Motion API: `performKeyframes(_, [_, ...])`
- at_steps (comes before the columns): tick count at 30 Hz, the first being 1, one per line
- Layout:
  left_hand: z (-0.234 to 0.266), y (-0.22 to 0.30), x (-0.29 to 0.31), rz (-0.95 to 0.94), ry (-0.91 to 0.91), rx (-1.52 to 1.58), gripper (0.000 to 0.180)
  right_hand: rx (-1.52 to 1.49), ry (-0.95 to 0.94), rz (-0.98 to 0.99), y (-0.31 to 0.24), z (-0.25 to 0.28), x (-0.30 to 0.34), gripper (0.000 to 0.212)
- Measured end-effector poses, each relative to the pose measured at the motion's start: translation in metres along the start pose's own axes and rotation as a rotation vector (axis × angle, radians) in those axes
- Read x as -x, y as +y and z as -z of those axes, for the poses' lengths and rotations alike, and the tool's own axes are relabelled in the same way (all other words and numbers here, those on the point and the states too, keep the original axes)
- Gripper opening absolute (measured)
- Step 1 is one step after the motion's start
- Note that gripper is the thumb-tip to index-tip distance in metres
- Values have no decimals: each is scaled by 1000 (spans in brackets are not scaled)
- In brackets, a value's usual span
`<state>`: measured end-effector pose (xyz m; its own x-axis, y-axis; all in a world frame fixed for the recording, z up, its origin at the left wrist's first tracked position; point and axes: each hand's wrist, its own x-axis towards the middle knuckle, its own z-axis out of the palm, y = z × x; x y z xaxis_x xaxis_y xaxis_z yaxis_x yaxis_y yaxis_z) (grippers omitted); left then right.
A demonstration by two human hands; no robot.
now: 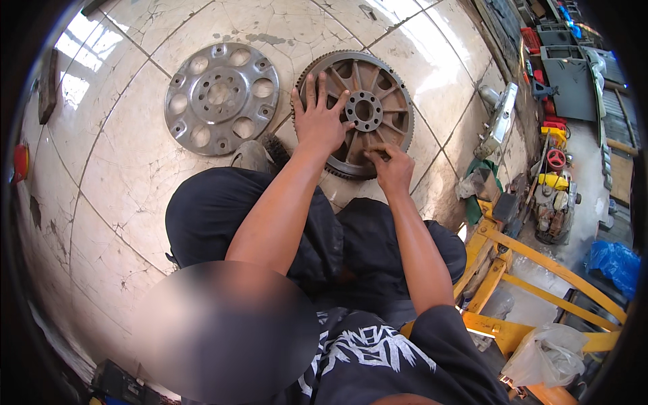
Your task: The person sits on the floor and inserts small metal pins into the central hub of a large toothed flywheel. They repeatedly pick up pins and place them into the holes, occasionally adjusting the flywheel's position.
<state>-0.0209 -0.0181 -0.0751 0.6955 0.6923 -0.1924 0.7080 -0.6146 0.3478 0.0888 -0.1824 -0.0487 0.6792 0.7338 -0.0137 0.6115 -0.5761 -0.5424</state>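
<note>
A brown, rust-toned flywheel (391,101) with a toothed rim, radial ribs and a bolt-holed hub lies flat on the tiles in front of me. My left hand (318,123) rests on its left side, fingers spread. Over the lower right part of the wheel, my right hand (394,167) is closed in a pinch; whatever is between its fingertips is too small to tell. To the left lies a silver metal disc (219,125) with large round holes and a ring of bolt holes. A dark bristly piece (275,150) shows beside my shoe, partly hidden by my left forearm.
Cracked cream tiles (121,175) surround the parts. At right stand a silver metal part (498,118), a yellow steel frame (533,256), a small machine (555,202), a blue plastic bag (613,263) and a whitish bag (548,358). A dark bar (48,86) lies far left.
</note>
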Motion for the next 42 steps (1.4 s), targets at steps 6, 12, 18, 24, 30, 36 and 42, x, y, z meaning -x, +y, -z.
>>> performKeyframes(6, [-2, 0, -1, -12, 13, 20, 77, 31, 135, 89, -6, -12, 4, 12])
performKeyframes(12, [-3, 3, 0, -15, 39, 25, 75, 32, 131, -76, -3, -22, -7, 14])
performKeyframes(18, [-5, -4, 1, -31, 62, 72, 75, 167, 141, -147, 1, -23, 17, 21])
performKeyframes(24, [-9, 0, 1, -51, 87, 61, 74, 220, 274, -72, -3, -32, 6, 22])
performKeyframes(30, [-9, -1, 1, -39, 96, 62, 73, 188, 230, -66, 1, -29, 11, 20])
performKeyframes(36, [-11, -1, 2, -18, 66, 27, 72, 98, 239, -164, 16, -37, 21, 21])
performKeyframes(42, [-8, 4, 3, -24, 37, -10, 72, 193, 261, -177, -5, -36, -4, 24])
